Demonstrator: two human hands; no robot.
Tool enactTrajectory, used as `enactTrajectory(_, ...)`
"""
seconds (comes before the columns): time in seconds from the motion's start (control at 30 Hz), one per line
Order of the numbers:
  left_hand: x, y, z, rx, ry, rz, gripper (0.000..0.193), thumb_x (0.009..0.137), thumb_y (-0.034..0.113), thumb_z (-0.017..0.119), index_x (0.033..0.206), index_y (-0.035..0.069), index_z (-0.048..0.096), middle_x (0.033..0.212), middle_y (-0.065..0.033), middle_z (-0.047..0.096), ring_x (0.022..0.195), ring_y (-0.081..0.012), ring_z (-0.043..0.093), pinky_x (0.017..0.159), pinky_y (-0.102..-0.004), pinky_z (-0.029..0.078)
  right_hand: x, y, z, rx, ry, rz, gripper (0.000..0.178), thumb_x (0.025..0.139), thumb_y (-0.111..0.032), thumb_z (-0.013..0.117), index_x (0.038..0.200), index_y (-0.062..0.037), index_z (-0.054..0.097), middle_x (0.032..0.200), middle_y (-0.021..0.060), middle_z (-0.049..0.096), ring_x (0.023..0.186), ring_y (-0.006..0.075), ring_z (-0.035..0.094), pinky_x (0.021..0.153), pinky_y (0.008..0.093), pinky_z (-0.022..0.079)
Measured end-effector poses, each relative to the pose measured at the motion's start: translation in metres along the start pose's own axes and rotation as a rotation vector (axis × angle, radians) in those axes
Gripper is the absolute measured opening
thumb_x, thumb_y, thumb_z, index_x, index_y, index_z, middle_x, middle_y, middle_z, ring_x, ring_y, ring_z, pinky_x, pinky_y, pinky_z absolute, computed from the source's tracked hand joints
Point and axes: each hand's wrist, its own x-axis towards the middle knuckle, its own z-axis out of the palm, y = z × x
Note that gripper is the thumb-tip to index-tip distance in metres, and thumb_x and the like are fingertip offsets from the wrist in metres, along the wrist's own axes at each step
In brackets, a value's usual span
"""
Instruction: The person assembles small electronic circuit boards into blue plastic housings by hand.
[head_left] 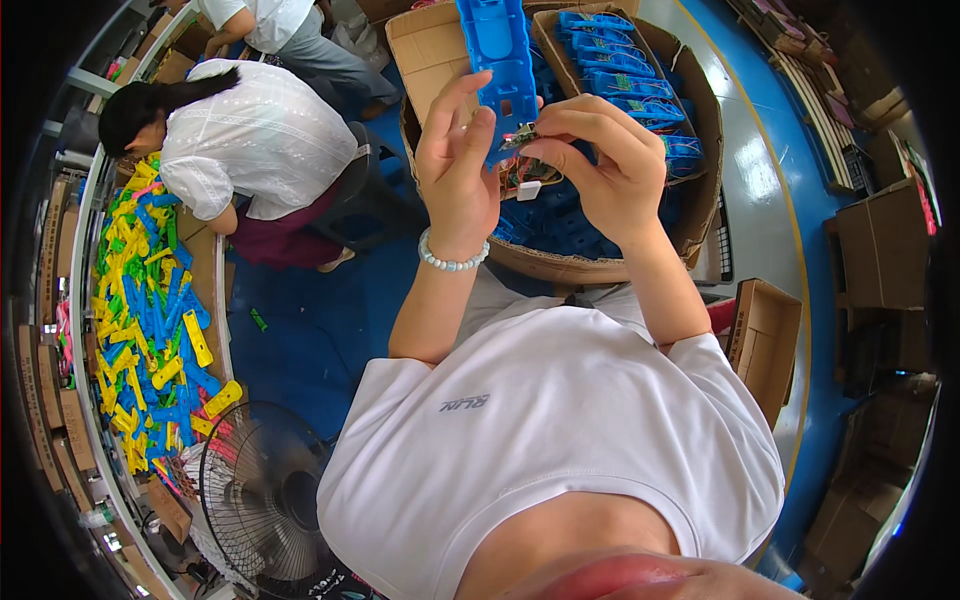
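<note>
My left hand grips a long blue plastic casing and holds it upright in front of me. My right hand pinches a small green circuit board with thin wires against the lower end of that casing. A little white connector dangles from the wires between both hands. A pale bead bracelet circles my left wrist.
Below the hands stands a big cardboard box with several blue casings inside. A person in a white top bends over a workbench heaped with yellow, blue and green plastic parts at left. A floor fan stands lower left, an open carton at right.
</note>
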Motion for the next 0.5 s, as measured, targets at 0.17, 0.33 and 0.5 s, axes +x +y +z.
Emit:
enactTrajectory(0.17,0.002,-0.011,-0.013,0.239,0.047,0.139,0.027,0.098,0.002,0.056,0.124,0.0,0.061,0.128,-0.0101,0.059,0.1,-0.0119,0.062,0.083,-0.0237,0.05,0.004,0.003,-0.013,0.03,-0.125,0.313,0.013,0.081,0.0,0.072,0.094,0.0014,0.074,0.087,0.0109,0.071,0.073,0.0162,0.067,0.065,0.025,0.053)
enactTrajectory(0.33,0.0,-0.013,-0.012,0.282,-0.026,0.144,0.026,0.097,0.0,0.055,0.122,0.0,0.063,0.128,-0.0095,0.059,0.102,-0.01,0.06,0.083,-0.0214,0.047,0.003,0.0,-0.014,-0.027,-0.037,0.444,0.013,0.084,-0.002,0.071,0.097,0.0006,0.072,0.087,0.0116,0.071,0.074,0.0167,0.068,0.063,0.0251,0.052)
enactTrajectory(0.5,-0.001,-0.016,-0.012,0.362,-0.045,0.143,0.026,0.096,-0.001,0.056,0.122,0.001,0.063,0.131,-0.0097,0.058,0.107,-0.0101,0.059,0.087,-0.0219,0.047,0.005,-0.001,-0.02,-0.165,-0.116,0.334,0.01,0.085,-0.002,0.07,0.094,-0.0001,0.069,0.087,0.0102,0.067,0.074,0.0187,0.066,0.065,0.0262,0.052)
